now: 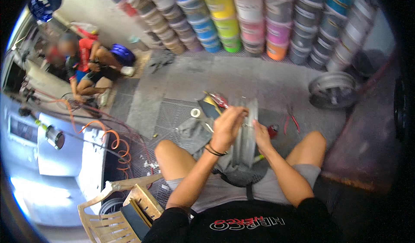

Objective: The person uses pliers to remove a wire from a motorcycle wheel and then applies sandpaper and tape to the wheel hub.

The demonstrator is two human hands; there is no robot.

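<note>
A grey metal wheel rim [246, 145] stands on edge between my knees, its outer side facing right. My left hand [230, 124] lies over its left and upper part, fingers held together and curled toward the edge; the thumb is hidden. On the right side my right hand [261, 137] grips the rim, with part of its fingers out of sight. Just left of the rim lies a crumpled grey cloth [190, 131] with a white roll [196, 113] at its far edge. Beyond it are a dark and yellow sheet [210, 106] and a shiny red object [219, 99].
Red-handled pliers [292, 121] and a red can [272, 130] lie right of the rim. Another wheel [333, 90] rests farther right. Stacked coloured buckets [250, 22] line the back. A beige plastic chair [108, 217] and coiled orange hose [124, 154] are left; people [84, 55] crouch beyond.
</note>
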